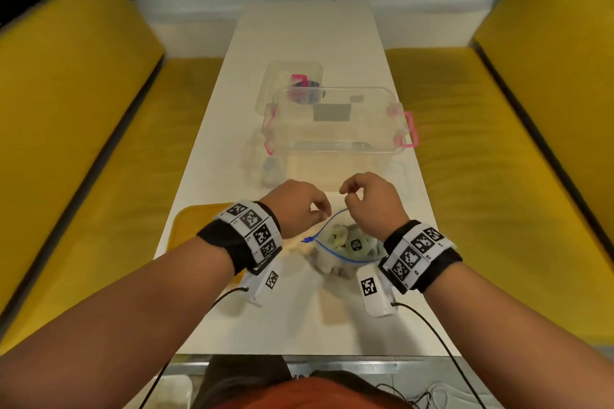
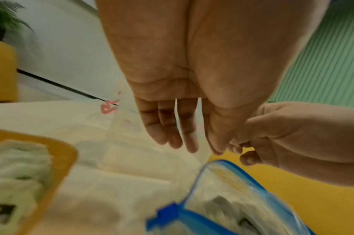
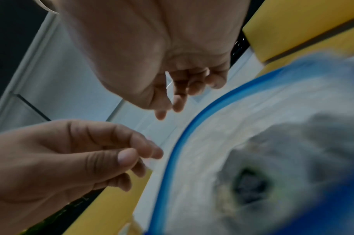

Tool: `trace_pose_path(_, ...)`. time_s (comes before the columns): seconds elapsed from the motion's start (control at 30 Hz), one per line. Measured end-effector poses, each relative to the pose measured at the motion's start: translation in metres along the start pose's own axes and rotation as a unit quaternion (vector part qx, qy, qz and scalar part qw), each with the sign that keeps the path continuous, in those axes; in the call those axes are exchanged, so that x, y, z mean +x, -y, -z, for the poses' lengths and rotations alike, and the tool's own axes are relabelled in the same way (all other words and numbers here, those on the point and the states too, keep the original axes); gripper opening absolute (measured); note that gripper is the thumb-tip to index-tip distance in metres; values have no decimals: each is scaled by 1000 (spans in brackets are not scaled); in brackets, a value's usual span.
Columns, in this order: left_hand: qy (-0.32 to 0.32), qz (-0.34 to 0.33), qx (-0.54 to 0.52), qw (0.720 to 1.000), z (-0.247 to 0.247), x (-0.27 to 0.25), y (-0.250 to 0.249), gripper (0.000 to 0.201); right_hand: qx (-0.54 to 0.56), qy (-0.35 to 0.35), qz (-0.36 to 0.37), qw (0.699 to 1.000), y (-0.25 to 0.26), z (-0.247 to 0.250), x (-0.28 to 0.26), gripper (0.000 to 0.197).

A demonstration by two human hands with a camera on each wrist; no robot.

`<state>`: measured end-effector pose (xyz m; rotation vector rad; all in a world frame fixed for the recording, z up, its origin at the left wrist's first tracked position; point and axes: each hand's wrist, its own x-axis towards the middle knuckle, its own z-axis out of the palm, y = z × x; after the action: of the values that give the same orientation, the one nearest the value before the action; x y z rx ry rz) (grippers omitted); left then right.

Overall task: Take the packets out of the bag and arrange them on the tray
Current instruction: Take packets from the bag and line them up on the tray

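Packets sit inside a clear bag with a blue zip rim, on the table just under both hands. Right hand pinches the rim's far edge; left hand hovers close beside it, fingers loosely curled, holding nothing. A yellow tray lies left, one packet visible on it from the left wrist. Clear boxes stand farther off, yellow benches on either side.

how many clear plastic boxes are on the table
2. The larger clear plastic box with pink latches stands mid-table beyond the hands; the smaller clear plastic box sits just behind it, to its left, partly overlapped. None else shows.
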<state>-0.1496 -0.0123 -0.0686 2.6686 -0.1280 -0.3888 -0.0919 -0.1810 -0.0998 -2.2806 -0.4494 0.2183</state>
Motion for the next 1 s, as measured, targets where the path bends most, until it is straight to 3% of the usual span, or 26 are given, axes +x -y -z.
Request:
trace_pose_path(0.13,29,-2,17,999,-31,17,-21,21,-125,80,-57,987,-37,11,-16,15)
trace_pose_path(0.23,45,57,11,997,-46,26,-28,37,-72,115,-77,988,-54,16,-29,22)
trace_pose_path(0.33,44,94,-22,994,-54,32,-28,53,-18,144,-82,986,-61,18,-36,41)
trace_pose_path(0.43,42,113,-47,992,-60,39,-25,57,13,130,-81,988,-71,15,-42,49)
trace_pose_path(0.57,56,145,-49,987,-72,40,-12,52,82,113,-108,984,-88,13,-51,49)
trace_pose_path(0.77,51,180,-16,982,-90,35,-8,44,131,160,-132,969,-106,9,-59,43)
trace_pose_path(0.83,31,175,-4,984,-88,34,-10,35,125,185,-131,966,-107,11,-58,51)
trace_pose_path(0.9,-1,165,-28,986,-81,32,-15,23,114,213,-125,962,-110,11,-58,73)
trace_pose_path(1.0,-41,102,-52,993,-70,25,-27,16,59,243,-89,964,-116,8,-58,86)
